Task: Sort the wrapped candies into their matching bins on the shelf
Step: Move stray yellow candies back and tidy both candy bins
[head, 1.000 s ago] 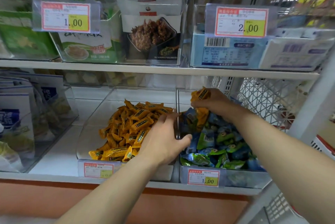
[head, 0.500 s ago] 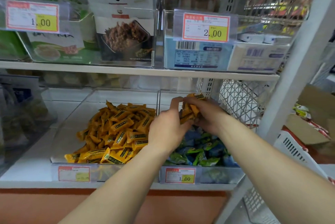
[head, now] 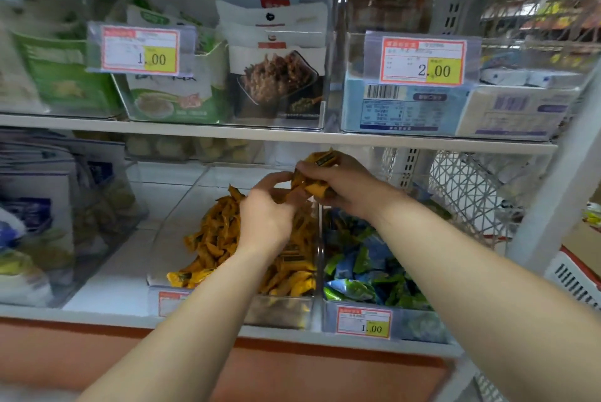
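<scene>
Hands shifting left over orange bin; right hand gripping candies, left hand pinching them; bin lying directly below.

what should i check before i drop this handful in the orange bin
1. Colour match: the right hand grips the held orange candies, and the left bin holds the orange pile: ok.
2. Left hand grip on the bunch: fingers meet it, pinch unclear: cannot tell.
3. Bunch over the left bin: it hangs about above the divider: cannot tell.
4. Room in the left bin: bare floor behind and left of the pile: ok.
5. No orange strays among the blue-green candies: the right forearm hides part: cannot tell.
</scene>
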Tool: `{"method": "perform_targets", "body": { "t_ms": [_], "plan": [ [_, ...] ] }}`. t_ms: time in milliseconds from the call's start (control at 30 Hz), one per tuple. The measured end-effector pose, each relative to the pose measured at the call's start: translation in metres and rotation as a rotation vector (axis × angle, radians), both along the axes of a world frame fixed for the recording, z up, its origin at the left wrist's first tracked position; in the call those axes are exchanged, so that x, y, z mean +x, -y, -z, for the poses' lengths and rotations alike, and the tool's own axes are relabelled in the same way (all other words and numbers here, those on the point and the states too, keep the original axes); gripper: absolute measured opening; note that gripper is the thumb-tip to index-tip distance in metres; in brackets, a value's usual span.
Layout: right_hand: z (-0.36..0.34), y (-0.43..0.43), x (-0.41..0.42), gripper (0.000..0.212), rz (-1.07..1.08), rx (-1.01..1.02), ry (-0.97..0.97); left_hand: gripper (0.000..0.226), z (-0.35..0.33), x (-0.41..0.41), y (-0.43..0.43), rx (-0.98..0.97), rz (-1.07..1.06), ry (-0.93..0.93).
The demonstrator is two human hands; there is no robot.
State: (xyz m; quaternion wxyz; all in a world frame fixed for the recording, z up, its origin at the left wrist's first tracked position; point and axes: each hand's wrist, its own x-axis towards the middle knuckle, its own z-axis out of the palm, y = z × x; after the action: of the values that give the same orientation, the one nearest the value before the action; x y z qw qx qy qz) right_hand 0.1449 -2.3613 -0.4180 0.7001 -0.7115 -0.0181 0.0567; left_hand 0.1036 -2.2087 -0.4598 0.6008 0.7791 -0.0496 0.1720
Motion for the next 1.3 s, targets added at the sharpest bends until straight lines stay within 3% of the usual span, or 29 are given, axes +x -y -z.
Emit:
{"method": "perform_targets", "body": {
  "t_ms": [100, 233, 467, 567, 767, 867, 967, 1033, 1167, 1300],
  "plan": [
    [0.003, -0.027, 0.011, 0.050, -0.064, -0.097, -0.022, 0.024, 0.002, 0.005, -0.028, -0.020, -0.102, -0.084],
    [0.008, -0.041, 0.020, 0.054, -0.101, -0.119, -0.056, 0.032, 0.003, 0.006, -0.056, 0.109, -0.165, -0.115],
    [0.010, -0.021, 0.015, 0.023, -0.064, -0.144, 0.023, 0.037, -0.001, -0.009, -0.062, 0.389, -0.106, -0.034],
    [0.009, 0.003, 0.003, 0.013, 0.043, -0.301, 0.189, 0.029, -0.001, -0.018, -0.046, 0.495, -0.005, 0.021],
    [0.025, 0.073, -0.004, 0.016, 0.172, -0.708, 0.298, 0.054, 0.018, -0.026, -0.007, 0.676, 0.212, -0.072],
    [0.038, 0.079, 0.005, 0.020, 0.069, -0.836, 0.337, 0.058, 0.026, -0.026, -0.004, 0.689, 0.256, -0.074],
    [0.055, 0.063, 0.025, 0.016, -0.160, -1.179, 0.310, 0.067, 0.031, -0.026, -0.005, 0.709, 0.266, -0.059],
    [0.065, 0.050, 0.037, 0.026, -0.211, -1.368, 0.229, 0.062, 0.034, -0.027, -0.004, 0.717, 0.256, -0.041],
    [0.079, 0.034, 0.052, 0.036, -0.200, -1.415, 0.123, 0.059, 0.035, -0.027, -0.003, 0.707, 0.248, -0.031],
    [0.081, 0.038, 0.054, 0.031, -0.289, -1.361, 0.094, 0.052, 0.035, -0.026, -0.003, 0.671, 0.269, -0.061]
  ]
}}
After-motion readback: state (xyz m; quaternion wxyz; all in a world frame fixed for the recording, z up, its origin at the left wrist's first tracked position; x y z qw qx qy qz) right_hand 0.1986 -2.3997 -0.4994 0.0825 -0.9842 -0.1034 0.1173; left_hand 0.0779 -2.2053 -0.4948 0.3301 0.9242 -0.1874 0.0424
